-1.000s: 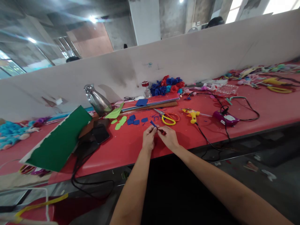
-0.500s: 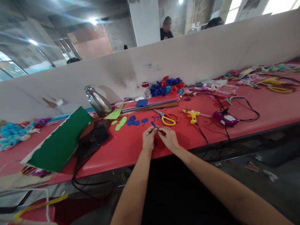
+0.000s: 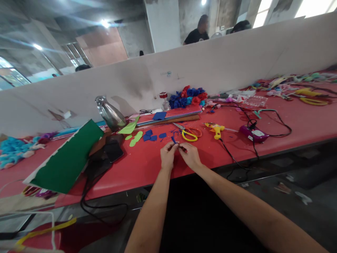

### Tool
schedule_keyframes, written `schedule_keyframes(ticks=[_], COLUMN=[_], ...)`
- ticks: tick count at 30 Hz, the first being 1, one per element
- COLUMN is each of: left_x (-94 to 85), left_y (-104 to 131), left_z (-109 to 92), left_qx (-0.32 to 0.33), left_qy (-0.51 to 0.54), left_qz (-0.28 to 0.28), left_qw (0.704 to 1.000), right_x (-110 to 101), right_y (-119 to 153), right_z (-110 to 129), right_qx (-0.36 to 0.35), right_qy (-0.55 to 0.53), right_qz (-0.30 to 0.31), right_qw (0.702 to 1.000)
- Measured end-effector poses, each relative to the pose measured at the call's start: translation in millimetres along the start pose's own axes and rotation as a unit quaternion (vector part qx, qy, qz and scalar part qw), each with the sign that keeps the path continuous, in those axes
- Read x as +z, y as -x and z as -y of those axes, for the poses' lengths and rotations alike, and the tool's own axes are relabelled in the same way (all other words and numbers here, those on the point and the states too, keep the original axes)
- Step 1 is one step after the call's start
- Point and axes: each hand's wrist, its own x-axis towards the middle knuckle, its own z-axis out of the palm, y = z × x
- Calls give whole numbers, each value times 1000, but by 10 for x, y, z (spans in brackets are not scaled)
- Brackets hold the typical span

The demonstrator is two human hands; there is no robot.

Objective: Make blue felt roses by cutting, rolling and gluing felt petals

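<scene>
Between my fingertips is a small dark blue rolled piece (image 3: 173,140), looking like the cut blue foam or paper on the table. My left hand (image 3: 167,154) pinches it with thumb and forefinger. My right hand (image 3: 189,154) is also closed, its fingertips meeting the piece's lower end. Just beyond the hands lie scissors (image 3: 189,133) with yellow handles and several blue scraps. Left of them are cut blue pieces (image 3: 150,135) and light green pieces (image 3: 136,138). To the right rests a yellow hot glue gun (image 3: 216,130).
A steel jug (image 3: 110,114), a leaning green sheet (image 3: 68,160) and a black phone (image 3: 114,151) stand or lie left. Behind are stacked sheets (image 3: 168,118), a glass jar (image 3: 164,102) and blue and red flowers (image 3: 187,97). A purple box (image 3: 253,134) with cables sits right.
The blue piece has tilted and shifted slightly right between my fingers, with both hands staying close together. In the background, a person has moved to the right.
</scene>
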Motion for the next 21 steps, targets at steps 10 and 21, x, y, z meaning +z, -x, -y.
schedule_keyframes(ticks=[10, 21], left_x=[-8, 10], left_y=[0, -12], left_z=[3, 10], left_qx=[37, -46], left_qy=[13, 70], left_qz=[-18, -18], left_qw=[999, 996], right_x=[-6, -8], right_y=[-1, -22], right_z=[1, 10], right_qx=[10, 31], right_qy=[-17, -53], right_qz=[10, -2], right_qw=[1000, 998])
